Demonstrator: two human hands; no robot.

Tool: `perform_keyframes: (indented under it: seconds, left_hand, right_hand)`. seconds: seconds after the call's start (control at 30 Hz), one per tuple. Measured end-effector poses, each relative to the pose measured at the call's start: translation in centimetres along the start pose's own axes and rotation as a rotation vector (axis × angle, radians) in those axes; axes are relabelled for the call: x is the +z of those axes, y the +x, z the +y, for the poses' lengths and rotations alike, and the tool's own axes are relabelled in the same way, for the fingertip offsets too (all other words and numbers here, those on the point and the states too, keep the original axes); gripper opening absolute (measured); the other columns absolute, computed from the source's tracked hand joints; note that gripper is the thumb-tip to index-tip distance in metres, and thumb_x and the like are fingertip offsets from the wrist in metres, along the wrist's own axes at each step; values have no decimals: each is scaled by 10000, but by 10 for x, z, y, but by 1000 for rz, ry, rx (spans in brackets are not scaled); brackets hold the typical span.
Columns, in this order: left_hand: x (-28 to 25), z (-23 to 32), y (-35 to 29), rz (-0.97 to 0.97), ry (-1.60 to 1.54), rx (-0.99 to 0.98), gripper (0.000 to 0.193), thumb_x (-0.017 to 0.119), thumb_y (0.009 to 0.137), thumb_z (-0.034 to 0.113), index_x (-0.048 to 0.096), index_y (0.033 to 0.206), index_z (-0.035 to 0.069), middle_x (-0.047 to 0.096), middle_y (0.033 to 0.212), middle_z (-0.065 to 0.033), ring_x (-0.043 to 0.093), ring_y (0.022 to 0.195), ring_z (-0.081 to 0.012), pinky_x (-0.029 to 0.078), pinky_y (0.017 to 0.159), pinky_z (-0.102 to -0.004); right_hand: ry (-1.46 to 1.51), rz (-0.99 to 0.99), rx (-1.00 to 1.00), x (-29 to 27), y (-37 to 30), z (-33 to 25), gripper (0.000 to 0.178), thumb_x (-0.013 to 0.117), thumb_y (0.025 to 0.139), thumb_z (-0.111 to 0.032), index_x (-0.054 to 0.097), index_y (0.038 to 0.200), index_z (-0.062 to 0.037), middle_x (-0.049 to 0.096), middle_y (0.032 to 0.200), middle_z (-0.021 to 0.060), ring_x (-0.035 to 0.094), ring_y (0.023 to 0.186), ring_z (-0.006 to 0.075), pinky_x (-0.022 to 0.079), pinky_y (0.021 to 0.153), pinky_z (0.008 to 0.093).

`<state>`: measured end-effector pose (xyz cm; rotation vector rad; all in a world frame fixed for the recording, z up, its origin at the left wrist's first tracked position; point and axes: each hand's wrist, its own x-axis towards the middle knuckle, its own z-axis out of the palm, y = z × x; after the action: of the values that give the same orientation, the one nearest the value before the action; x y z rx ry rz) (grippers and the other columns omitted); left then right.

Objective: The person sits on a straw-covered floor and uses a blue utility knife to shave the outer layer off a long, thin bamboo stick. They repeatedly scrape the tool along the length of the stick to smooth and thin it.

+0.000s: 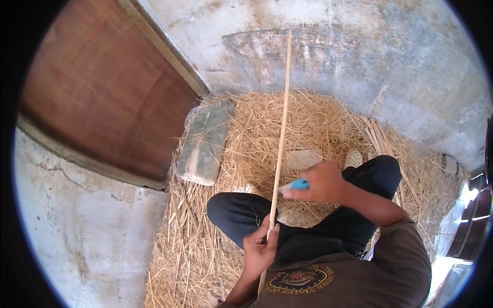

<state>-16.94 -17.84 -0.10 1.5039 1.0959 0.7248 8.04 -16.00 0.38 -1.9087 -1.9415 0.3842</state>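
Note:
A long, thin, pale wooden stick rises from my lap toward the far wall. Its lower end passes beneath my left forearm area, against my shirt. My left hand is closed around it near my knee, thumb along its side. Farther up, my right hand is closed on a small blue-handled knife. The short greyish blade reaches the stick's right side; motion blurs it, so I cannot tell whether it touches.
Straw and shavings cover the floor around my crossed legs. A greenish wrapped block lies on the left, below a brown wooden panel. A concrete wall curves behind. Several split strips lie at the right.

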Motion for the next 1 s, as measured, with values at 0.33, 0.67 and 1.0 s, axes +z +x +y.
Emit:
perform_keyframes:
  seconds: [0.33, 0.67, 1.0]
  left_hand:
    - [2, 18, 4, -41, 144, 241, 291, 636, 874, -9, 629, 1158, -76, 557, 619, 12, 427, 587, 5, 387, 514, -186]
    - [-1, 25, 1, -83, 269, 254, 287, 642, 877, 23, 635, 1151, -64, 534, 551, -28, 405, 536, -2, 378, 469, -225]
    - [3, 18, 9, -97, -56, 60, 167, 611, 897, -18, 665, 1043, -81, 636, 811, 31, 398, 623, 14, 352, 523, -162]
  right_hand:
    - [-9, 281, -197, 1, 8, 1, 650, 642, 733, -689, 591, 538, -71, 510, 440, 93, 568, 416, 288, 445, 426, 399]
    - [24, 161, -182, 5, 6, 5, 631, 664, 713, -688, 555, 500, -105, 517, 445, 74, 566, 423, 274, 427, 417, 376]
    - [-46, 294, -84, -10, 29, 21, 733, 554, 734, -780, 572, 522, -79, 489, 428, 84, 544, 400, 259, 406, 412, 383]
